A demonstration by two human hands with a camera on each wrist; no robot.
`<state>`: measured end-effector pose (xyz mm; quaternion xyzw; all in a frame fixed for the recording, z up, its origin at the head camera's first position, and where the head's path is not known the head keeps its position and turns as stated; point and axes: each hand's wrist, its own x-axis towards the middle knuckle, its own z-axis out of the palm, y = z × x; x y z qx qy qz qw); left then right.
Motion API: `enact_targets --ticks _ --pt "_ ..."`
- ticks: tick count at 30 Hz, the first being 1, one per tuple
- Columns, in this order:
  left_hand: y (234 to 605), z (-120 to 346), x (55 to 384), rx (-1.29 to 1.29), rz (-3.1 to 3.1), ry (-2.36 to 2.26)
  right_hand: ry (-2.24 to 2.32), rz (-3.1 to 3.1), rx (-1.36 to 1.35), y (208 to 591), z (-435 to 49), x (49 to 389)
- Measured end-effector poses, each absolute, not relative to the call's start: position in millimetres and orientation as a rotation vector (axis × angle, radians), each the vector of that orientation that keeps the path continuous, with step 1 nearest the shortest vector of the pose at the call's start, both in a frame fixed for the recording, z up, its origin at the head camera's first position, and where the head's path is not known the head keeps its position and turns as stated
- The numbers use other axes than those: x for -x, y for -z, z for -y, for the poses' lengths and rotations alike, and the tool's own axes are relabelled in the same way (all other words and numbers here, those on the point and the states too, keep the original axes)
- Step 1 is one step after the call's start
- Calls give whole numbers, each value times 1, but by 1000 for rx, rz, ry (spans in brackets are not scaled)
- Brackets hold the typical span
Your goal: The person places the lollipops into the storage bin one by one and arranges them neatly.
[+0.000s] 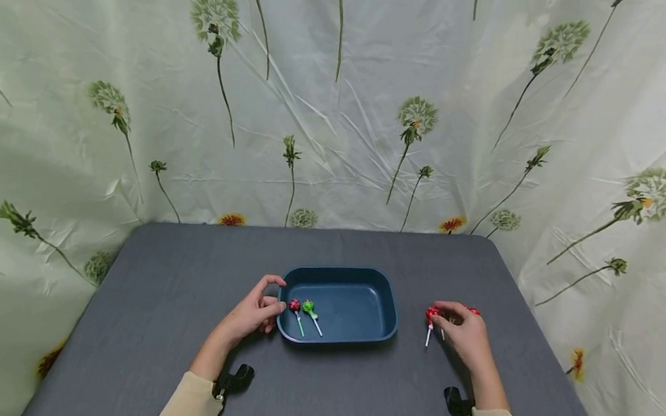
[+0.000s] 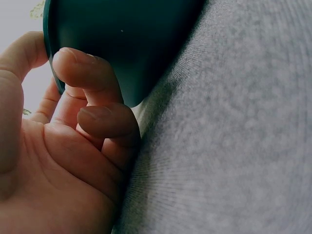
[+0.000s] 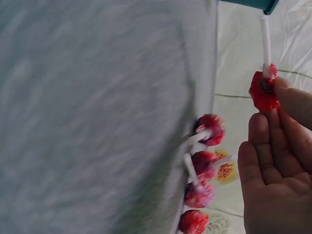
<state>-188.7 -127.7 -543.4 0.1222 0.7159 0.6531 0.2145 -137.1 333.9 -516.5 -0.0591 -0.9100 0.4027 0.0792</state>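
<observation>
A blue rectangular tray (image 1: 351,343) stands on the table. Its left end is gripped by my left hand (image 1: 254,310), with a thumb and finger at the rim and the other fingers curled against the outside wall in the left wrist view. Inside the tray, toward the left, lie a dark red lollipop (image 1: 295,305) and a green lollipop (image 1: 308,306). To the right of the tray, my right hand (image 1: 467,335) pinches a red-wrapped lollipop (image 3: 263,92) by its head, its white stick pointing away from the palm. Several red and pink lollipops (image 3: 199,194) lie beside that hand, mostly hidden in the head view.
The grey table (image 1: 198,256) reaches back to a white curtain (image 1: 351,137) with a dandelion print, which also hangs along both sides. A black strap mount (image 1: 234,381) sits on the left wrist and another mount (image 1: 458,404) on the right.
</observation>
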Motion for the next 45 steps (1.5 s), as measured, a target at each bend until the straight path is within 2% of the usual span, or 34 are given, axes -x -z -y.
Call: enact_targets --ticks 16,45 --pt "543 128 189 -318 -1983 -1815 -1536 2586 169 484 -309 144" --pt "544 128 190 -331 -1982 -1809 -1900 2401 -5 464 -238 170"
